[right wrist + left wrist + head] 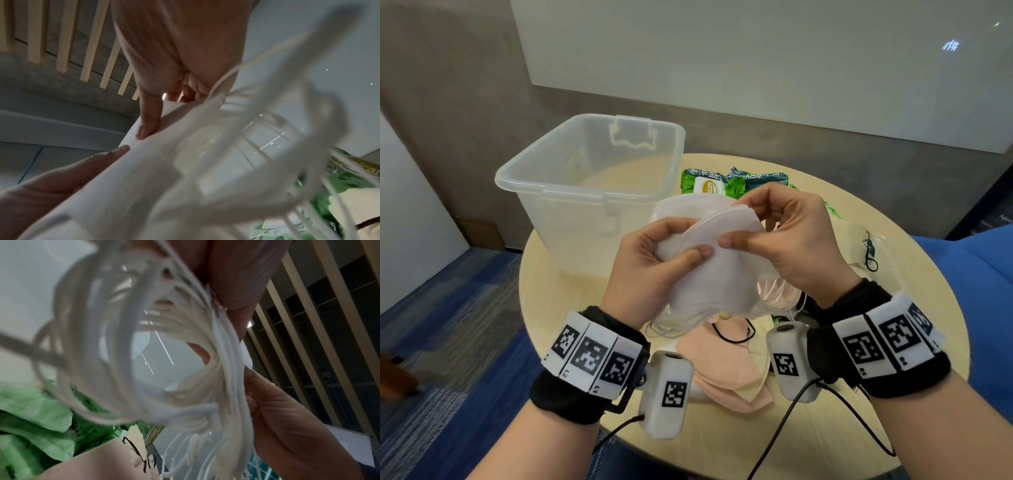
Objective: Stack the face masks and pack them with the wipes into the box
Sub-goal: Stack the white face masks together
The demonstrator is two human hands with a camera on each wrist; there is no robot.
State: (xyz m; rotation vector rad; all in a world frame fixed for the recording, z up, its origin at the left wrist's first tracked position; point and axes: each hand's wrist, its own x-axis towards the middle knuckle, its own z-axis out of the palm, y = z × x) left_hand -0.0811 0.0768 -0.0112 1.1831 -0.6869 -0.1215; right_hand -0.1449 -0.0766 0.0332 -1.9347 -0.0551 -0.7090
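Observation:
Both hands hold a stack of white face masks (717, 270) above the round table (558, 308). My left hand (654, 253) grips the stack's left side, thumb on top. My right hand (777, 233) pinches the right side, thumb pressing the front face. White ear loops (156, 340) hang below the stack, blurred in both wrist views, where the masks (127, 186) fill the frame. Pink masks (726, 363) lie on the table under my wrists. Green wipes packs (732, 183) sit behind the hands. The clear plastic box (585, 178) stands open at the back left, with nothing showing inside it.
A clear bag with a black-strapped mask (868, 250) lies at the table's right edge. A blue seat (976, 291) is to the right. Wrist camera cables (825, 404) trail over the near table edge. Blue carpet lies left of the table.

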